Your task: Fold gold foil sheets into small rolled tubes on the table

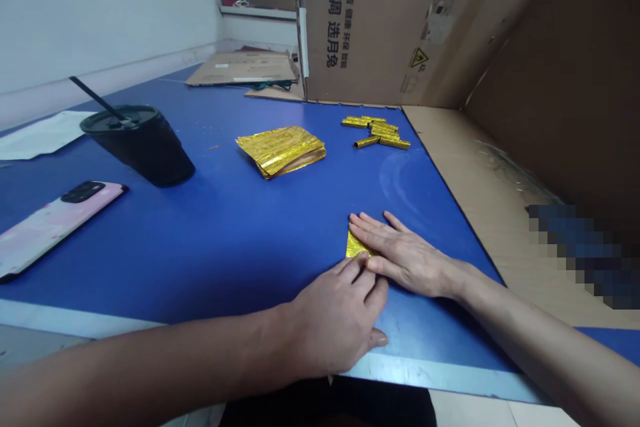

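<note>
A small gold foil sheet (356, 245) lies on the blue table, partly covered by both hands. My right hand (405, 250) rests flat across its right side, fingers stretched out. At its near edge is my left hand (345, 313), fingers bent, with the fingertips touching the foil and the thumb apart; whether they pinch it is hidden. A stack of gold foil sheets (283, 149) sits beyond my hands, a little to the left. Several thin gold rolls (385, 133) lie in a loose pile near the table's right far side.
On the left stand a black cup (145, 147) with a straw and a pink phone (60, 223) lying flat. A white sheet (45, 135) is behind them. Large cardboard panels (370, 27) rise behind and to the right; flat cardboard (245, 69) lies farther back.
</note>
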`<state>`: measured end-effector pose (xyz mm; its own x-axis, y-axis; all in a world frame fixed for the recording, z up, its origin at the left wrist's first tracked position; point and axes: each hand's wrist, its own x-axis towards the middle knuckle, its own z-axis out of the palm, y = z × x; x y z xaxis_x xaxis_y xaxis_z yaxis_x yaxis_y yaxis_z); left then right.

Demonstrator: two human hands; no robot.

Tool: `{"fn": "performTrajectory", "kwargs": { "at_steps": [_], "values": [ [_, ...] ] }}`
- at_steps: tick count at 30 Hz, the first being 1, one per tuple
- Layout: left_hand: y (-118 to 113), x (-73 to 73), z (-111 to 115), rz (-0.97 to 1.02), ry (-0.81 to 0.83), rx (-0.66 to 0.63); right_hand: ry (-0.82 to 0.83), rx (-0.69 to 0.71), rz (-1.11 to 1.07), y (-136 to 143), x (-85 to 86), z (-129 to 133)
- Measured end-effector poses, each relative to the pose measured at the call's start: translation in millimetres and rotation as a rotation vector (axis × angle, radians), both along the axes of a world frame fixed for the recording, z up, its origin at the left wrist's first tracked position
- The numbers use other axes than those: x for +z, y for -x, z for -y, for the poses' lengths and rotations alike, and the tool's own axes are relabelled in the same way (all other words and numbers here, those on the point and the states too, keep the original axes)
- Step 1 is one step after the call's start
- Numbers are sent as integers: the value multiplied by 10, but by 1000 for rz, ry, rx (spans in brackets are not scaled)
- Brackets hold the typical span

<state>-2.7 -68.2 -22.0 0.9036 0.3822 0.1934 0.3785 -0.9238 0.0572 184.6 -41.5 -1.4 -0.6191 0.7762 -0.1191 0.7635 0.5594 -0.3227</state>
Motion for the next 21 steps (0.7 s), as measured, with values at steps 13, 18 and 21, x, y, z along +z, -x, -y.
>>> {"fn": "performTrajectory", "kwargs": {
  "at_steps": [13,18,21],
  "values": [
    [13,19,-25,10,-2,2,-159,-197,131,-74,-31,-69],
    [5,19,-27,21,20,9,-89,-18,10,62,42,103],
    [5,28,-27,18,21,11,-7,7,36,25,2,92]
  ]
}}
